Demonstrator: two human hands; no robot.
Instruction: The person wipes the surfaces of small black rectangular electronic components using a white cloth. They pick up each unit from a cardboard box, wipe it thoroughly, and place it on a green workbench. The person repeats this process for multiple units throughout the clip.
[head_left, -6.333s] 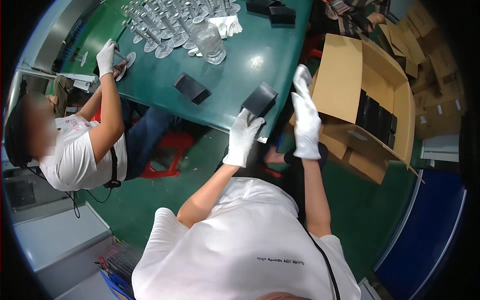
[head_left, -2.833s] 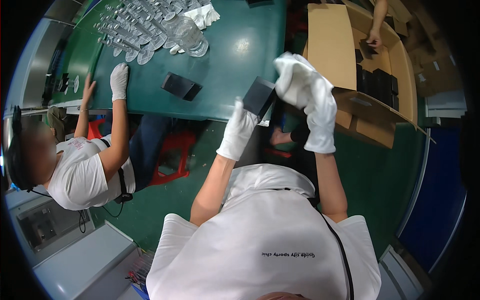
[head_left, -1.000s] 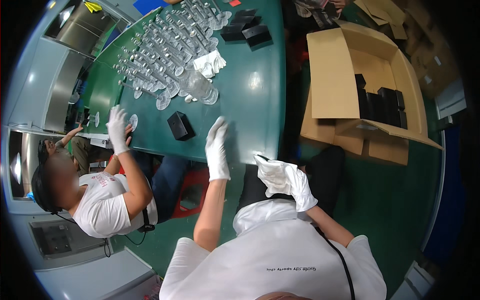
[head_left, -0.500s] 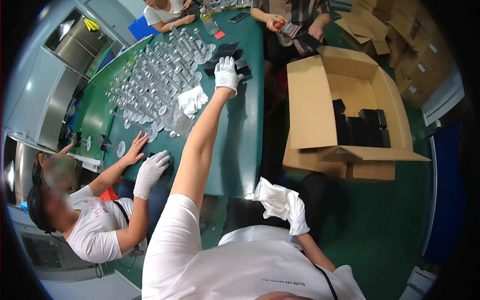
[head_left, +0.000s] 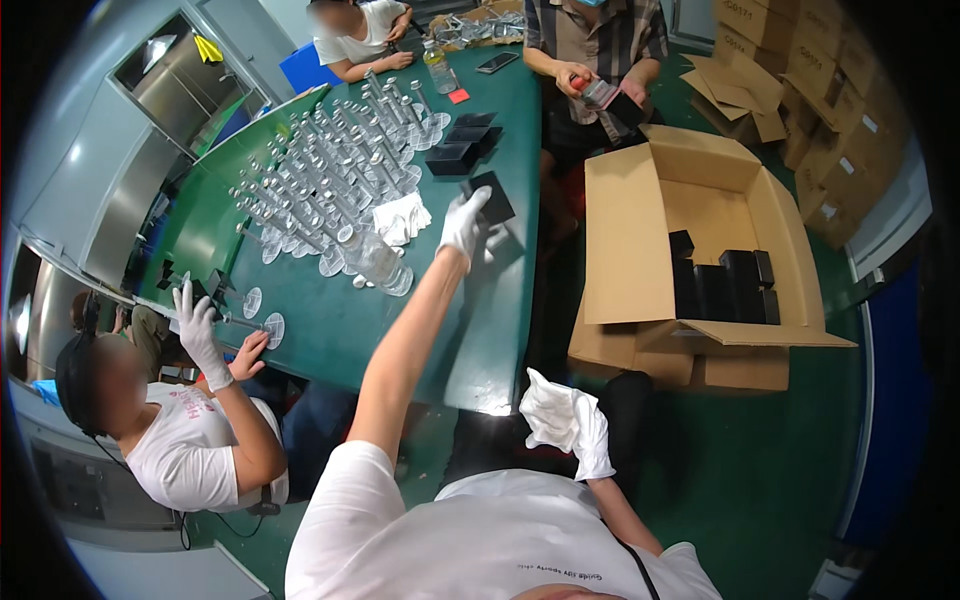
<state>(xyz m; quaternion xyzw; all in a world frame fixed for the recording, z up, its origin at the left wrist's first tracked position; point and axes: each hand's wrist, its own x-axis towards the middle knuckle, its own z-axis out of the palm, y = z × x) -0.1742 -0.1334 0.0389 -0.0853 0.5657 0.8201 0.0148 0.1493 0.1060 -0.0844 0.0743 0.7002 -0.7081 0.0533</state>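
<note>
My left hand [head_left: 466, 222], in a white glove, is stretched out over the green table [head_left: 480, 330] and grips a small black box [head_left: 491, 196], lifted just above the tabletop. Behind it lie a few more black boxes [head_left: 460, 150] in a stack. My right hand [head_left: 592, 437], also gloved, stays low near my chest and clutches a crumpled white cloth [head_left: 550, 410]. Rows of clear glass stands [head_left: 330, 180] cover the table's left half.
An open cardboard carton [head_left: 700, 250] with several black boxes inside stands on the floor to the right. A seated person [head_left: 180, 420] works at the table's left edge, and two others sit at the far end. A plastic bottle [head_left: 375, 262] lies on the table. Flat cartons [head_left: 790, 90] pile at the back right.
My left hand, which reached far across the table to the black boxes, has drawn back toward me with one box in it. My right hand keeps the cloth near my chest.
</note>
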